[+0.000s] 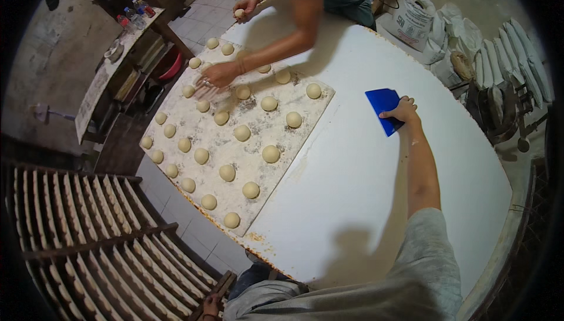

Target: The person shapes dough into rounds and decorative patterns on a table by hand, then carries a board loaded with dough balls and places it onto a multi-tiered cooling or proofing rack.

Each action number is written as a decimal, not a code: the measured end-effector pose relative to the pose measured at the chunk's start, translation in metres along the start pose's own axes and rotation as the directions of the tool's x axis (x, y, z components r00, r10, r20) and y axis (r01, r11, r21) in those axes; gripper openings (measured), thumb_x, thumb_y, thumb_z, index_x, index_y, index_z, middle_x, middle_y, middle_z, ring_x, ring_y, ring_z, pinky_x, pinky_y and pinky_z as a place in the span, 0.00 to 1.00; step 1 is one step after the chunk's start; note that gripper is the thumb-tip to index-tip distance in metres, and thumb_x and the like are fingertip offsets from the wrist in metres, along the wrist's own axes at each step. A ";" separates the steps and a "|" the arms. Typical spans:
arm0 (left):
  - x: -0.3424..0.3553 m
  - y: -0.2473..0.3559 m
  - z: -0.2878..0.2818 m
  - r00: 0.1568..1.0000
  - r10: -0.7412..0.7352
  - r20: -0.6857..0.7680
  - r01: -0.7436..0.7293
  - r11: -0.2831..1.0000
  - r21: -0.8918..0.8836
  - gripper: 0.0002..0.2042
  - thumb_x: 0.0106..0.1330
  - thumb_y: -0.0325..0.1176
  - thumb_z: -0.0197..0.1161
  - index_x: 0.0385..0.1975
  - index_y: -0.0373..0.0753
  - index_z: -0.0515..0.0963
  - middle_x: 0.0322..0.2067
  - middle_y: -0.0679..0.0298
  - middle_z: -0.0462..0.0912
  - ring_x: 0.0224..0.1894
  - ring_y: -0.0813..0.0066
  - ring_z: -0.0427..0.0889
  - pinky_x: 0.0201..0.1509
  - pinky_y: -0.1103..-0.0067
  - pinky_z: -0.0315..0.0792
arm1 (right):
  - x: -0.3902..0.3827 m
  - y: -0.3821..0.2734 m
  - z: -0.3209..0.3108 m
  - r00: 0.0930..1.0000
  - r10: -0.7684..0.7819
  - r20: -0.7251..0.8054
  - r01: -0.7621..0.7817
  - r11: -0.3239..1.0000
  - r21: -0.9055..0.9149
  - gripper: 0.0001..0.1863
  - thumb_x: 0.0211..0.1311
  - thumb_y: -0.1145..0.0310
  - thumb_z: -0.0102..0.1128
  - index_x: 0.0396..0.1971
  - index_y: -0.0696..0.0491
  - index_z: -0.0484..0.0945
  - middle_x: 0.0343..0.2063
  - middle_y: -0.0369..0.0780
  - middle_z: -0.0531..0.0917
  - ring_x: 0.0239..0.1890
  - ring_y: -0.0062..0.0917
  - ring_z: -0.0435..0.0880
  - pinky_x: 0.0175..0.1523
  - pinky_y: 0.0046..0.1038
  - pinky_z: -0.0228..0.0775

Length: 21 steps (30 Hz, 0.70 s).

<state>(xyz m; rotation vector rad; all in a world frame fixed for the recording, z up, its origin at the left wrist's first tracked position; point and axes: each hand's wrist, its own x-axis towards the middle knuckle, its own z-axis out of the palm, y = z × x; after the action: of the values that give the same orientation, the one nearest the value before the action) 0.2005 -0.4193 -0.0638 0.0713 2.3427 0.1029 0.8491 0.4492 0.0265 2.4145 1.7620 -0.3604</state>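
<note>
My right hand point(402, 111) is closed on a blue dough scraper point(383, 108), a flat plastic sheet held against the white tabletop point(352, 186). My left hand point(211, 307) hangs low at the bottom edge, beside the wooden rack point(100, 243); its fingers are too dark and small to make out. Left of the scraper lies a floured board point(258, 136) with rows of round dough balls point(242, 133). Across the table, a co-worker's hand point(217, 77) reaches among the balls at the board's far side. The co-worker's other hand point(249, 7) holds one dough ball point(239, 13).
Slatted trays fill the rack at lower left. A side bench point(111, 65) with bottles stands against the left wall, a red basin point(171, 65) near it. Sacks point(413, 15) and stacked bags line the right side, next to a metal scale-like device point(499, 112).
</note>
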 end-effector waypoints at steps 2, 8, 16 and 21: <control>0.005 0.001 0.007 0.999 -0.031 0.019 0.030 0.999 0.026 0.20 0.75 0.49 0.61 0.50 0.40 0.88 0.48 0.55 0.89 0.53 0.56 0.87 0.63 0.61 0.79 | 0.015 0.027 -0.004 0.997 -0.002 0.083 -0.006 0.995 0.104 0.75 0.27 0.34 0.89 0.71 0.70 0.61 0.66 0.61 0.73 0.68 0.54 0.75 0.71 0.46 0.70; -0.020 -0.036 0.028 0.976 -0.211 0.056 0.210 0.977 0.023 0.20 0.75 0.49 0.61 0.50 0.40 0.88 0.49 0.55 0.89 0.56 0.57 0.86 0.65 0.61 0.78 | 0.022 0.007 0.022 0.996 0.047 0.076 -0.051 0.997 0.060 0.88 0.21 0.35 0.91 0.77 0.66 0.45 0.69 0.60 0.72 0.68 0.53 0.77 0.72 0.46 0.71; -0.030 -0.051 0.044 0.971 -0.209 0.118 0.213 0.977 -0.021 0.20 0.74 0.50 0.63 0.49 0.39 0.89 0.43 0.56 0.90 0.45 0.63 0.86 0.56 0.66 0.78 | 0.003 0.004 0.014 0.922 -0.343 0.181 0.213 0.838 0.502 0.45 0.31 0.51 0.94 0.51 0.62 0.86 0.50 0.47 0.89 0.52 0.39 0.88 0.62 0.38 0.79; -0.021 -0.070 0.043 0.991 -0.007 0.133 0.025 0.991 -0.128 0.17 0.74 0.44 0.64 0.48 0.36 0.86 0.31 0.63 0.86 0.32 0.72 0.81 0.43 0.70 0.77 | 0.025 -0.031 -0.023 0.969 -0.242 -0.043 0.228 0.820 0.524 0.34 0.46 0.70 0.86 0.56 0.61 0.82 0.47 0.46 0.91 0.46 0.34 0.91 0.57 0.36 0.81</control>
<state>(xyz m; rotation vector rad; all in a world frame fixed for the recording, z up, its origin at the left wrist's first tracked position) 0.2449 -0.4887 -0.0856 -0.0046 2.1984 0.2348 0.8293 0.4875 0.0435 2.4894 2.1893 -1.0260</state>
